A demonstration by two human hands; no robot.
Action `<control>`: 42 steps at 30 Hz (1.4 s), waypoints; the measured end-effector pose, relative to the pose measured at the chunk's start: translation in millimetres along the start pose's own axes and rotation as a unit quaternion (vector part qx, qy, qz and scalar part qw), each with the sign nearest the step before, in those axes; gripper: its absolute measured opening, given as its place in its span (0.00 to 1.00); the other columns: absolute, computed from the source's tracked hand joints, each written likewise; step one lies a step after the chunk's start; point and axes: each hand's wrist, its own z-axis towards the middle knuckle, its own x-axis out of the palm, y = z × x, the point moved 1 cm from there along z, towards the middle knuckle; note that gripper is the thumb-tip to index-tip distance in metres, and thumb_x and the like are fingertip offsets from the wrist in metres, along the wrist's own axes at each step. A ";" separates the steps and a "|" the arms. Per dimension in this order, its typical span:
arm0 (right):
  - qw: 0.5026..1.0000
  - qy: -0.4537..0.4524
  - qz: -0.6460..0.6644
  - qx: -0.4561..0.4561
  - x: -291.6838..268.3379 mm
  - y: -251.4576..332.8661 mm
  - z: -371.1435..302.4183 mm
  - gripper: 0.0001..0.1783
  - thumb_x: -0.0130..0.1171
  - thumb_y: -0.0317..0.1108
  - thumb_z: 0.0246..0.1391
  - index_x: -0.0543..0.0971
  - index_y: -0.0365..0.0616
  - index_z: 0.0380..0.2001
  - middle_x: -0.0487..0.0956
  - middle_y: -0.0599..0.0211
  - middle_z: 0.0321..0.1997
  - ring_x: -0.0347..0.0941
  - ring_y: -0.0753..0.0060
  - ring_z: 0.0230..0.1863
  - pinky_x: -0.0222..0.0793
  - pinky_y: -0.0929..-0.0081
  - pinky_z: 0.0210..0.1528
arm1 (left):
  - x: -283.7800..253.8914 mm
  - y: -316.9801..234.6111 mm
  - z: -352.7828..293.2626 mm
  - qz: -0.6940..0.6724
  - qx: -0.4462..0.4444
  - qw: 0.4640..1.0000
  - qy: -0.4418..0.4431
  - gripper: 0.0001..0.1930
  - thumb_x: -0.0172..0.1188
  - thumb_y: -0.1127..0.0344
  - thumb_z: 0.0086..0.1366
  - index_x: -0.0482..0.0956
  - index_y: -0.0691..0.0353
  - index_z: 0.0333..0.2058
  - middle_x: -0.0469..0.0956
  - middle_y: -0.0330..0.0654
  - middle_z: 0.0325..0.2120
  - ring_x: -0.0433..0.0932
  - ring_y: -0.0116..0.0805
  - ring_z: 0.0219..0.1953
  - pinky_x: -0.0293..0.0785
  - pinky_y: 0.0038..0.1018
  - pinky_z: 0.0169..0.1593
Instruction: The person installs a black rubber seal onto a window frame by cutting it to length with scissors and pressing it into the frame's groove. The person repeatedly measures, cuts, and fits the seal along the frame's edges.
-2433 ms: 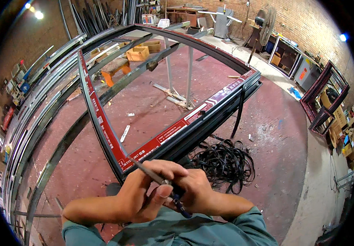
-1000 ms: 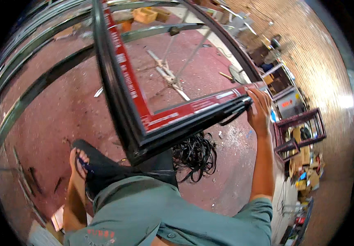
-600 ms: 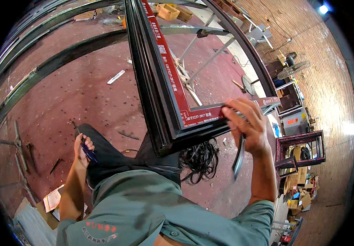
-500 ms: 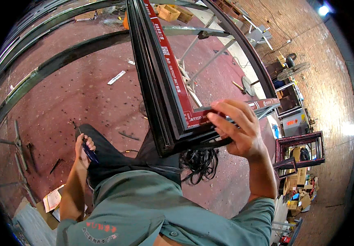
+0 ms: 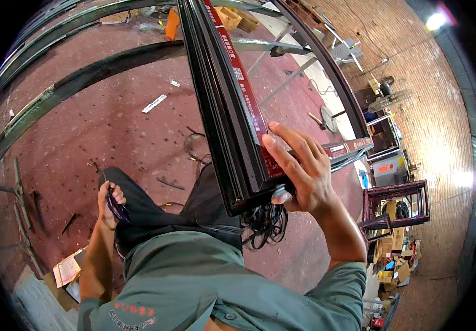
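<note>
Right hand [image 5: 304, 175] half-open, fingers and thumb straddling the near corner of a black-and-red frame [image 5: 221, 105]; left of the frame, left hand [image 5: 109, 199] curled around a dark-handled tool [image 5: 121, 213]. Apparently edge-pressing, calling next for steady thumb pressure. Black strips [image 5: 268, 226] lie below the frame.

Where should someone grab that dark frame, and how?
The frame is likely best gripped by its near rail, right of the near corner, coming from the person's side: fingers over the top toward the opening, thumb against the outer edge. That rail is a narrow bar with open space beyond, so a hand could wrap it. The right hand is there.
</note>
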 end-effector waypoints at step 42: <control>0.939 0.172 0.228 0.189 -33.3 -16.2 9.6 0.34 0.75 0.54 0.45 0.78 0.34 0.43 0.79 0.52 0.36 0.78 0.46 0.39 0.73 0.61 0.41 | -3.6 -1.7 4.0 -0.013 -0.022 0.999 0.035 0.12 0.50 0.56 0.75 0.72 0.58 0.36 0.66 0.33 0.21 0.65 0.25 0.21 0.66 0.23 0.28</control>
